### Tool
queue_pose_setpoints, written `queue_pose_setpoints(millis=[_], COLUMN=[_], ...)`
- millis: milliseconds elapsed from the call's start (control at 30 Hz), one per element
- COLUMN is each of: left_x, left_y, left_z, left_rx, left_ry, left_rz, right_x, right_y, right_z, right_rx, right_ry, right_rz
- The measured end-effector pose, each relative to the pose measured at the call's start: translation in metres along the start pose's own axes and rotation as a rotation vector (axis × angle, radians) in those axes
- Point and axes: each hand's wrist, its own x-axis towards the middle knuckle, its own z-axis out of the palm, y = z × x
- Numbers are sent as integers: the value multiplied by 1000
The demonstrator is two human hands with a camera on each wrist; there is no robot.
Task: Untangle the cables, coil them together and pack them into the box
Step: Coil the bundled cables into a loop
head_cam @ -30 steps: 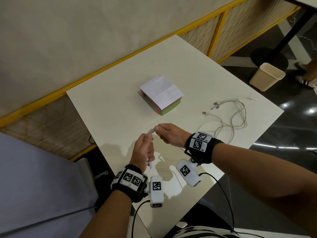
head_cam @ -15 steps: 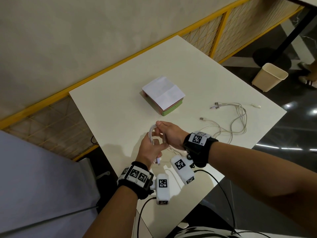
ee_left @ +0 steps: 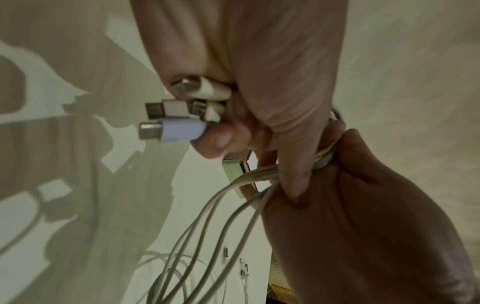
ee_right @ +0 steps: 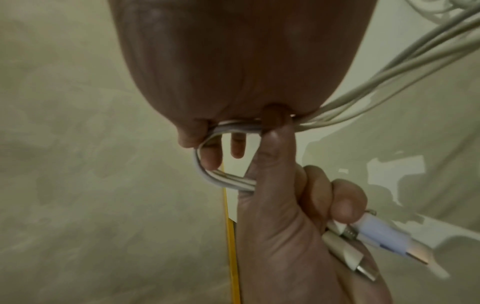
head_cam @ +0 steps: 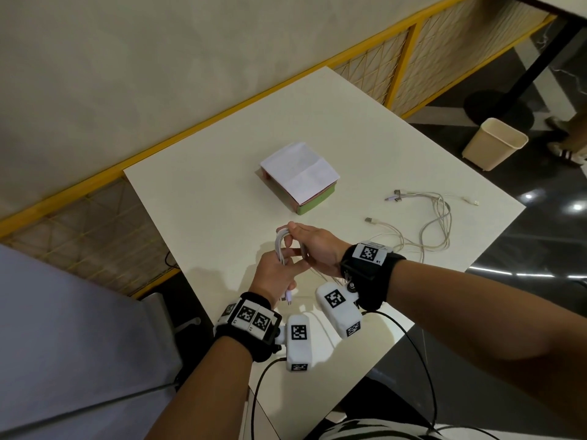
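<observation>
Several white cables (head_cam: 280, 246) are folded into a loop between my two hands above the near part of the white table (head_cam: 206, 198). My left hand (head_cam: 284, 266) grips the bundle near its ends, and the plugs (ee_left: 168, 131) stick out below its fingers. One plug is pale lilac (ee_right: 381, 234). My right hand (head_cam: 301, 241) holds the top of the loop (ee_right: 207, 176), fingers curled over the strands. The slack (head_cam: 435, 227) trails right across the table, with loose plugs (head_cam: 395, 196) at its far end. The box (head_cam: 298, 177), green-sided with white paper on top, sits beyond the hands.
The table's near edge (head_cam: 374, 373) runs just under my wrists. A yellow mesh railing (head_cam: 409, 65) borders the far side. A beige bin (head_cam: 494, 142) stands on the dark floor at right, with someone's feet (head_cam: 568, 152) beside it.
The hands have come together and the straight stretch of cable is now bent into a loop. The right hand has brought the strands back over the left hand's fingers.
</observation>
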Motion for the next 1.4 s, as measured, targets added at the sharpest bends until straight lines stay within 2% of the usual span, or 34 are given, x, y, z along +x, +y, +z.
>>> queue_pose_setpoints(millis=[200, 333, 533, 700, 900, 1100, 1233, 1400], left_x=[-1, -3, -1, 0, 0, 2, 0, -4], left_y=[8, 11, 15, 16, 17, 14, 11, 4], left_z=[-3, -3, -5, -3, -2, 0, 1, 10], left_rx=[91, 145, 198, 272, 368, 334, 149, -99], left_ry=[-87, -110, -97, -57, -79, -130, -179, -150], left_rz=[13, 29, 0, 50, 131, 123, 99, 97], right_x=[0, 2, -2, -3, -5, -6, -6, -8], right_y=[0, -1, -8, -13, -13, -16, -20, -20], right_z=[-2, -9, -16, -18, -21, -21, -20, -22], right_rx=[60, -133, -269, -323, -299, -285, -263, -263], right_ry=[-8, 33, 35, 46, 61, 70, 73, 89], right_rz=[7, -35, -32, -26, -26, -58, -54, -60])
